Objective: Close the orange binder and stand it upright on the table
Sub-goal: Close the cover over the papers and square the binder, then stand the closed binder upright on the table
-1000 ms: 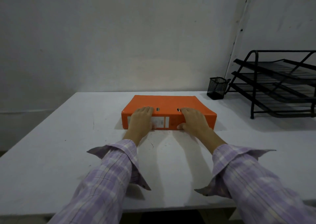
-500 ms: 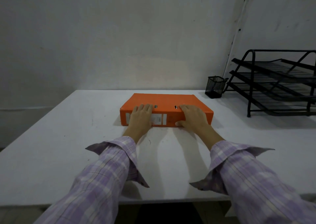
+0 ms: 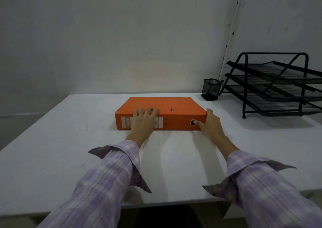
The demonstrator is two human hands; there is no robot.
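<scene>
while orange binder [image 3: 167, 106] lies flat, closed — left hand [image 3: 144, 121] spread on spine, right hand [image 3: 210, 125] cupping its corner.

The orange binder [image 3: 167, 106] had a matt, card-like cover, faintly scuffed, with a pale paper label [image 3: 126, 122] stuck on its spine and a shiny metal ring [image 3: 192, 122] round the finger hole. Two small metal slots [image 3: 172, 109] glinted on its top face. The table [image 3: 52, 149] was a smooth, matt white board, marked with fine dark specks and scratches. The sleeves [image 3: 108, 175] were soft woven cloth in a lilac check. The tray rack [image 3: 271, 86] and pen cup [image 3: 210, 90] looked like black-coated wire mesh, though dim light blurred them. The wall [image 3: 122, 36] was dull, unevenly painted plaster.
</scene>
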